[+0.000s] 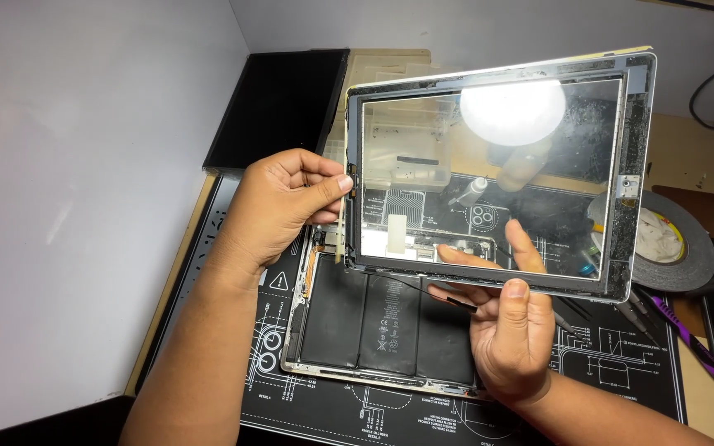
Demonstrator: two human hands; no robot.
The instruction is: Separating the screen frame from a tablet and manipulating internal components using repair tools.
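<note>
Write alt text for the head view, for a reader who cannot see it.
Two bare hands hold a detached tablet glass panel up over an opened tablet body with black battery cells, on a black printed work mat. The left hand pinches the panel's left edge; the right hand grips its bottom edge. A roll of tape lies to the right.

Both hands raised, left (pixel 278 206) pinching thumb to fingers, right (pixel 510 330) gripping thumb-up.
</note>
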